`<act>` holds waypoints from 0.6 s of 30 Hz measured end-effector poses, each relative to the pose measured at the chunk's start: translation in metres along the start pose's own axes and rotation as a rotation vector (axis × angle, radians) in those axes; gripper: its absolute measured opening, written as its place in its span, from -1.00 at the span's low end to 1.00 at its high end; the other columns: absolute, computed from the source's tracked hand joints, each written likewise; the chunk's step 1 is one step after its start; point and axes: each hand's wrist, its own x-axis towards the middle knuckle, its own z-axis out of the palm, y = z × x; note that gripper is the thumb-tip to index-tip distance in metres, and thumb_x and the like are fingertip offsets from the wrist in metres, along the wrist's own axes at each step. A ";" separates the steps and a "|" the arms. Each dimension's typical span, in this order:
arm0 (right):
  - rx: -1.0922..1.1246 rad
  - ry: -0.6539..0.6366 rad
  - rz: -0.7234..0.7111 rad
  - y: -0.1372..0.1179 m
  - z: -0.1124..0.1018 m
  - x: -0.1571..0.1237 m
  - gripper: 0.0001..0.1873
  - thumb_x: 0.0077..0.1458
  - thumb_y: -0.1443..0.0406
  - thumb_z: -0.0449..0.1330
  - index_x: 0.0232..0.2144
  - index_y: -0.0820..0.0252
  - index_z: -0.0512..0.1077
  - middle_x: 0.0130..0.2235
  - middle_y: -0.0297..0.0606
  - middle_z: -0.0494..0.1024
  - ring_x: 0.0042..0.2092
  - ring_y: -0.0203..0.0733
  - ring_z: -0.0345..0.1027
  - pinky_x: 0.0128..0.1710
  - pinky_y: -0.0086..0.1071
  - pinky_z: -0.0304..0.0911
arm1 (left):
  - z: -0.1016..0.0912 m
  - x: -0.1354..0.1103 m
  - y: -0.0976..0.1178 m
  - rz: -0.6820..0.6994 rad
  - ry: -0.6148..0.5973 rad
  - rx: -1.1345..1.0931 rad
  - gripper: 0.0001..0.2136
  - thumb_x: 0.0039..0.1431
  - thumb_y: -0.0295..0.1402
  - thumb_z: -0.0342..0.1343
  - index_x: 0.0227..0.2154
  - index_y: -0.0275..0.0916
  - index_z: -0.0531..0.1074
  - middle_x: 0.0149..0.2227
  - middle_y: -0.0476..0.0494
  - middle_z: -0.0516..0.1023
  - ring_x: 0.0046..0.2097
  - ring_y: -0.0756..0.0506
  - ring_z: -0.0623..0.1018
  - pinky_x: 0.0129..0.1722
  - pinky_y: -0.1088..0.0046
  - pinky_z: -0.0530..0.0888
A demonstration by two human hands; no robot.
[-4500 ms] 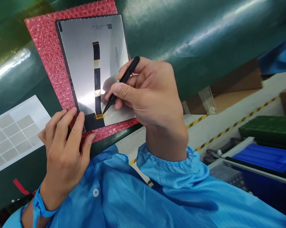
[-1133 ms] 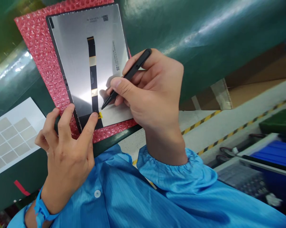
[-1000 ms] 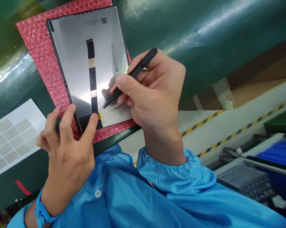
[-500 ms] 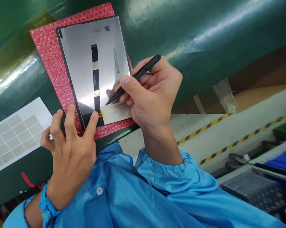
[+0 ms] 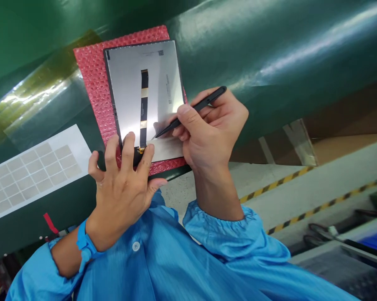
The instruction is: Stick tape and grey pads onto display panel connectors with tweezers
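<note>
A display panel [image 5: 128, 92] lies with its silvery back up on a red bubble-wrap sheet [image 5: 88, 75]. Down its middle runs a black flex cable [image 5: 143, 108] with gold patches. My right hand [image 5: 212, 127] holds black tweezers [image 5: 197, 108], their tips pointing down at the panel just right of the cable's lower end. My left hand [image 5: 124, 179] has its fingers spread; the index fingertip rests on the panel's lower strip, beside the gold connector area [image 5: 141, 149]. Whether the tweezer tips pinch anything is too small to tell.
A white sheet of grey square stickers [image 5: 28, 179] lies on the green mat [image 5: 75, 184] at left. Clear film [image 5: 47, 113] is behind it. A cardboard box [image 5: 342, 121] and yellow-black floor tape [image 5: 276, 184] are at right, past the table edge.
The view has shifted, so the panel appears further right and lower. My left index fingertip has moved right, past the gold connector, close to the tweezer tips. The right hand keeps its grip.
</note>
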 end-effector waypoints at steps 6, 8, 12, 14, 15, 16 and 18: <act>0.013 0.059 -0.045 0.002 0.006 0.001 -0.58 0.08 0.13 0.60 -0.36 0.06 0.40 -0.50 -0.44 0.58 -0.64 -0.35 0.34 -0.72 -0.55 0.16 | -0.002 -0.016 -0.008 -0.131 0.076 -0.008 -0.47 0.47 0.05 0.10 0.32 -0.12 0.47 0.46 -0.58 0.28 0.44 -0.63 0.25 0.26 -0.37 0.05; 0.035 0.061 -0.038 0.002 0.005 0.002 -0.57 0.03 0.13 0.61 -0.37 0.08 0.42 -0.51 -0.43 0.58 -0.64 -0.35 0.33 -0.71 -0.57 0.16 | -0.007 -0.026 -0.015 -0.141 0.124 -0.008 -0.53 0.50 0.00 0.07 0.25 -0.18 0.53 0.45 -0.58 0.31 0.43 -0.64 0.27 0.26 -0.38 0.08; 0.063 0.080 0.032 0.000 0.000 -0.001 -0.56 -0.17 0.19 0.66 -0.42 0.08 0.46 -0.55 -0.41 0.53 -0.65 -0.29 0.35 -0.73 -0.54 0.20 | -0.027 -0.064 -0.044 -0.130 0.235 -0.068 -0.65 0.53 -0.17 0.07 0.17 -0.23 0.57 0.37 -0.53 0.43 0.39 -0.56 0.38 0.27 -0.27 0.22; 0.047 0.087 0.052 -0.004 0.002 -0.003 -0.62 -0.21 0.26 0.65 -0.47 0.08 0.50 -0.58 -0.37 0.51 -0.65 -0.26 0.36 -0.72 -0.50 0.26 | -0.036 -0.091 -0.066 -0.164 0.299 -0.095 -0.70 0.51 -0.30 0.11 0.17 -0.27 0.55 0.30 -0.49 0.51 0.36 -0.47 0.45 0.28 -0.17 0.31; 0.037 0.083 0.052 -0.006 0.005 -0.005 -0.67 -0.21 0.28 0.63 -0.48 0.08 0.54 -0.57 -0.35 0.52 -0.65 -0.24 0.36 -0.71 -0.48 0.29 | -0.038 -0.104 -0.079 -0.200 0.331 -0.093 -0.71 0.49 -0.35 0.13 0.16 -0.30 0.55 0.28 -0.48 0.53 0.35 -0.43 0.48 0.29 -0.12 0.34; 0.023 0.075 0.045 -0.009 0.011 -0.007 -0.72 -0.20 0.29 0.60 -0.48 0.08 0.57 -0.56 -0.32 0.54 -0.64 -0.23 0.37 -0.69 -0.46 0.33 | -0.040 -0.117 -0.091 -0.241 0.354 -0.079 -0.72 0.48 -0.39 0.14 0.16 -0.32 0.54 0.26 -0.47 0.56 0.34 -0.41 0.49 0.29 -0.09 0.38; 0.013 0.052 0.003 -0.018 0.031 -0.015 -0.78 -0.20 0.30 0.56 -0.47 0.06 0.60 -0.53 -0.29 0.59 -0.59 -0.19 0.43 -0.63 -0.42 0.40 | -0.041 -0.139 -0.112 -0.315 0.336 -0.030 -0.72 0.48 -0.41 0.14 0.16 -0.34 0.54 0.25 -0.42 0.58 0.34 -0.41 0.51 0.29 -0.06 0.41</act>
